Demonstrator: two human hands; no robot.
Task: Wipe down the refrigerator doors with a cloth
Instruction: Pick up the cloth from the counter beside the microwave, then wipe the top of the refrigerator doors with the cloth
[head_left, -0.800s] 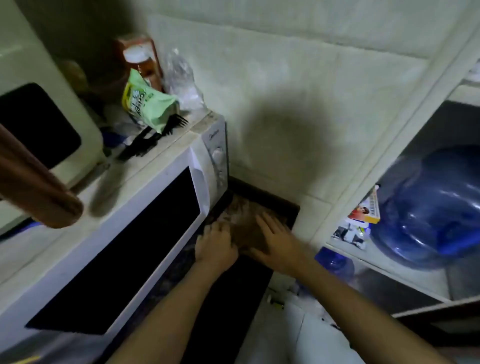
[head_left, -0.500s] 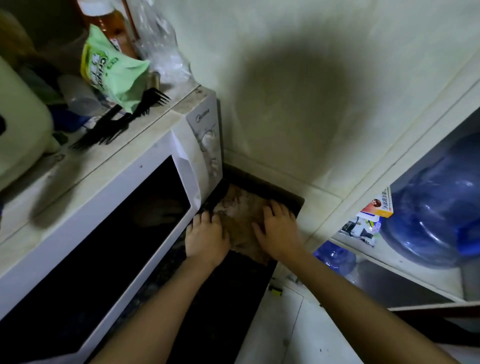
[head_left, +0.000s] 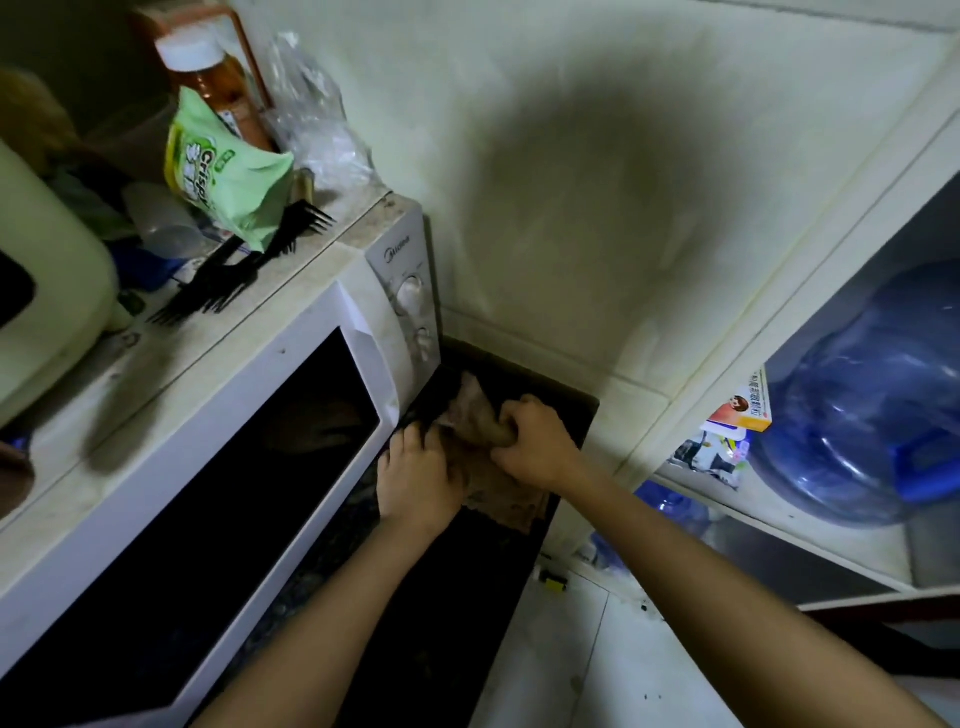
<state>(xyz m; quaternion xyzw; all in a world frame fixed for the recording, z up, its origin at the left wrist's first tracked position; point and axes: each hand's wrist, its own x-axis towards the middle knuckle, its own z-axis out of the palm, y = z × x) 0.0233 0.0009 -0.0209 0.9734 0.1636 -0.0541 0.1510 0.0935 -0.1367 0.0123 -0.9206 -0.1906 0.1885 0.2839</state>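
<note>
The brown cloth (head_left: 480, 415) lies crumpled on the dark counter (head_left: 452, 597), in the corner just beside the microwave (head_left: 218, 415), its long axis running from the counter's near edge away toward the wall. The right hand (head_left: 537, 447) clenches its fingers round a bunched fold, and the left hand (head_left: 415, 475) rests on the cloth's left edge, fingers stretched forward. Out right, the shelf (head_left: 779, 519) holds a big blue water jug (head_left: 872, 405) and a small box (head_left: 743, 413); a green snack bag (head_left: 223, 171) and black forks (head_left: 244, 265) sit atop the microwave.

Dim, soft blur, head shadow on wall (head_left: 597, 171), wide-angle bowing
</note>
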